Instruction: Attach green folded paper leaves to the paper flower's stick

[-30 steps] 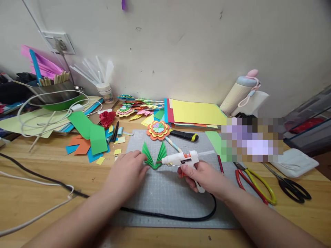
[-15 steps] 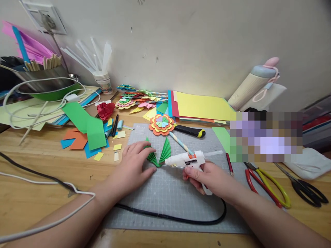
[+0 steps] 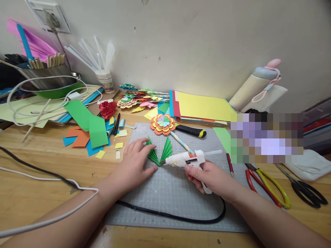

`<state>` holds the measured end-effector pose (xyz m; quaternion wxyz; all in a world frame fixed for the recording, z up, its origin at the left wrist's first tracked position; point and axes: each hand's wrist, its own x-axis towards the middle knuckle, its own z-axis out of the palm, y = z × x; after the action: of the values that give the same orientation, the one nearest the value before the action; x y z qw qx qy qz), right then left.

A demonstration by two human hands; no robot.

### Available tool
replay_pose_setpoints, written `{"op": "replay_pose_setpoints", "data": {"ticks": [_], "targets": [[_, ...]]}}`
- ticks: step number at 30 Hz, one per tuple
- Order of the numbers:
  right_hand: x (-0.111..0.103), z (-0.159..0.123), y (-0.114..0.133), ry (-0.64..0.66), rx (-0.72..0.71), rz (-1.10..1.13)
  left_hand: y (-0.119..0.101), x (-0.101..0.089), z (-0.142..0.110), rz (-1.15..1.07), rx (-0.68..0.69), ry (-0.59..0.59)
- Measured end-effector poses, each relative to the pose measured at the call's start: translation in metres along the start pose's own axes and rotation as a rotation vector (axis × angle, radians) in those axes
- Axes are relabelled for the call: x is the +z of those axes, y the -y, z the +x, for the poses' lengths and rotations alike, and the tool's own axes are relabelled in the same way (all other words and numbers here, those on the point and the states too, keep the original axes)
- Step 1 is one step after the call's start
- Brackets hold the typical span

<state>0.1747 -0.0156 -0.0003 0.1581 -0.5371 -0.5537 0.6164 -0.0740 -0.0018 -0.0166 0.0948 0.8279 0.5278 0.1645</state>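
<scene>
My right hand (image 3: pixel 205 175) is wrapped around a white hot glue gun (image 3: pixel 184 159), a clear glue stick (image 3: pixel 212 152) poking out of its back. The gun's tip meets the base of a green pleated paper leaf pair (image 3: pixel 166 151), whose two fans spread upward in a V. Curved around the left fan, my left hand (image 3: pixel 137 160) holds it with the fingers, its thumb low near the base. Part of that fan is hidden by the fingers. Just behind lies a layered paper flower (image 3: pixel 163 124) on a striped stem (image 3: pixel 181 142), partly covered by the gun.
A grey cutting mat (image 3: pixel 165 196) lies under my hands, crossed by a black cord (image 3: pixel 176 217). A utility knife (image 3: pixel 190 131) is behind the gun. Pliers (image 3: pixel 275 187) and scissors (image 3: pixel 305 189) lie right. Green paper strips (image 3: pixel 97 131) and scraps lie left; stacked paper (image 3: pixel 207 105) is at the wall.
The view has shifted slightly, moving the scene a little to the right. Both hands, the glue gun and the green leaf pair keep almost the same positions relative to each other.
</scene>
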Motion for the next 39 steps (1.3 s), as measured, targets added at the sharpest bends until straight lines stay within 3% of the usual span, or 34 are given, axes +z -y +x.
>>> {"op": "replay_pose_setpoints", "data": {"ticks": [20,39], "targets": [[-0.0009,-0.0035,0.0017,0.005,-0.007,-0.192,-0.0017,-0.0014,0.0012,0.025,-0.024,0.016],[-0.003,-0.0047,0.0003,-0.023,0.014,-0.142,-0.0009,-0.0015,0.0008,0.021,-0.041,0.029]]}}
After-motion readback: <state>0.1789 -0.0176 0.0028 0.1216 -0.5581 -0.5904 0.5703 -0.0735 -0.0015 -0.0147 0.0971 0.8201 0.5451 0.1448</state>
